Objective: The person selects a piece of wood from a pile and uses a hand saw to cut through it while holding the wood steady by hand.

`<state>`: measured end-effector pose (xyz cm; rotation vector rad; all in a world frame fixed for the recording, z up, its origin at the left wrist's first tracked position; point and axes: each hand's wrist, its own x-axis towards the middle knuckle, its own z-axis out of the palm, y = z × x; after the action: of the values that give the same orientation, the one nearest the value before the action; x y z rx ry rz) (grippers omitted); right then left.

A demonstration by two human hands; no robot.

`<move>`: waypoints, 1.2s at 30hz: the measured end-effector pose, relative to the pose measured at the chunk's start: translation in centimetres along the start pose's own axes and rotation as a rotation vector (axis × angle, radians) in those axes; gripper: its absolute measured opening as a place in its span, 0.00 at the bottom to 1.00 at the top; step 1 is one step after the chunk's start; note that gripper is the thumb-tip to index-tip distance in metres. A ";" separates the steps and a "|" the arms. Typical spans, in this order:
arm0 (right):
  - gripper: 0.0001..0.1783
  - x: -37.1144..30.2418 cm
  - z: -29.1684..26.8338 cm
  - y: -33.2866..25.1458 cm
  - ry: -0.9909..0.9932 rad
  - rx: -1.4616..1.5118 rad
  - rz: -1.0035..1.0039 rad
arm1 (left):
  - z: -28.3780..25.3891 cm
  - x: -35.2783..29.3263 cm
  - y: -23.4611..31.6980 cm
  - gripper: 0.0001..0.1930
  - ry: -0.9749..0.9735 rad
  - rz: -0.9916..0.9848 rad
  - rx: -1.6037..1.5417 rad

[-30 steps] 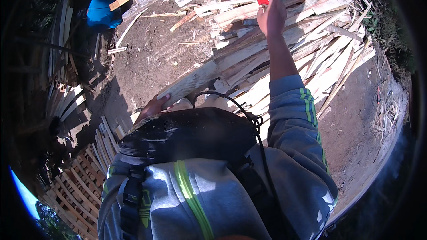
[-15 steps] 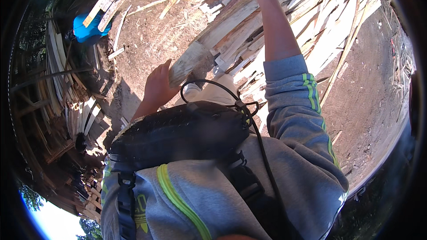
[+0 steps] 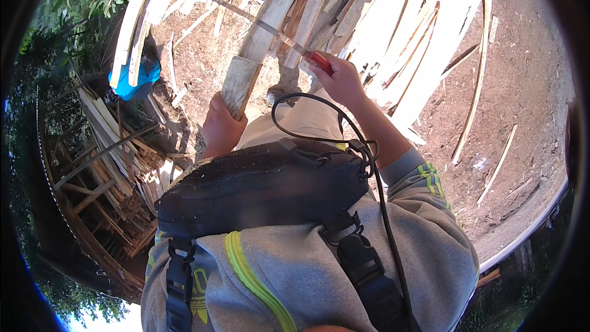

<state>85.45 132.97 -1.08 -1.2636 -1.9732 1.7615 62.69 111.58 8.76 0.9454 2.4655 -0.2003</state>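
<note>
My left hand (image 3: 224, 125) is closed around the near end of a wooden plank (image 3: 243, 80), which slopes up and away from me. My right hand (image 3: 340, 82) grips the red handle of a machete (image 3: 270, 28). Its long, narrow, stained blade points to the far left and crosses over the plank. The two hands are apart, with the machete's handle to the right of the plank. Where the plank's far part meets the other boards is hard to make out.
A large heap of split boards (image 3: 405, 31) lies ahead and to the right. More stacked wood (image 3: 123, 166) stands at the left, near a person in blue (image 3: 138, 80). A black cable (image 3: 307, 94) loops in front of the black pack (image 3: 258, 184) at my chest. Loose strips (image 3: 499, 163) lie on the dirt.
My right hand has come back from the far heap toward me, and the machete now shows in it. My left hand, which was beside the plank's end, is now closed on it.
</note>
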 end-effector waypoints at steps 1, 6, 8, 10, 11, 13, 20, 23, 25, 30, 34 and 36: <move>0.22 -0.5 1.7 0.9 0.039 0.037 -0.108 | -0.1 0.2 0.2 0.43 -0.010 -0.008 0.030; 0.25 0.0 2.9 -1.7 -0.144 -0.173 -0.080 | 0.1 0.1 -0.7 0.44 -0.016 0.044 0.039; 0.25 -0.1 2.1 -2.3 -0.168 -0.140 -0.043 | 0.2 0.3 -0.8 0.45 -0.039 0.031 0.043; 0.25 -0.2 1.1 -3.4 -0.229 -0.122 0.036 | -0.1 0.3 -0.9 0.46 -0.057 0.025 0.029; 0.23 -0.5 1.1 -3.2 -0.221 -0.108 0.029 | -0.1 0.2 -0.8 0.46 -0.065 0.017 0.017; 0.21 -0.8 1.5 -2.8 -0.212 -0.083 0.015 | -0.4 0.1 -0.5 0.47 -0.054 0.012 0.004; 0.17 0.5 3.2 -5.1 -0.314 -0.231 0.055 | 0.4 0.5 -1.5 0.46 -0.052 0.039 -0.051; 0.16 0.6 3.2 -6.1 -0.350 -0.265 0.106 | -0.1 -0.1 -0.9 0.45 -0.050 0.029 -0.065; 0.17 0.4 2.5 -6.7 -0.374 -0.333 0.118 | -0.1 -0.1 -0.8 0.44 -0.046 0.025 -0.076; 0.21 -0.4 0.7 -4.6 -0.280 -0.427 0.039 | 0.4 0.1 -1.3 0.44 -0.037 0.059 -0.103; 0.20 0.8 1.5 -6.0 -0.273 -0.422 0.003 | 0.5 0.0 -1.2 0.43 -0.034 0.054 -0.095; 0.21 1.4 2.8 -7.2 -0.300 -0.398 0.026 | 0.6 0.1 -1.4 0.42 -0.011 0.071 -0.078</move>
<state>79.52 132.61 4.10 -1.1879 -2.5895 1.7083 61.97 110.42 8.12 0.9942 2.4073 -0.0846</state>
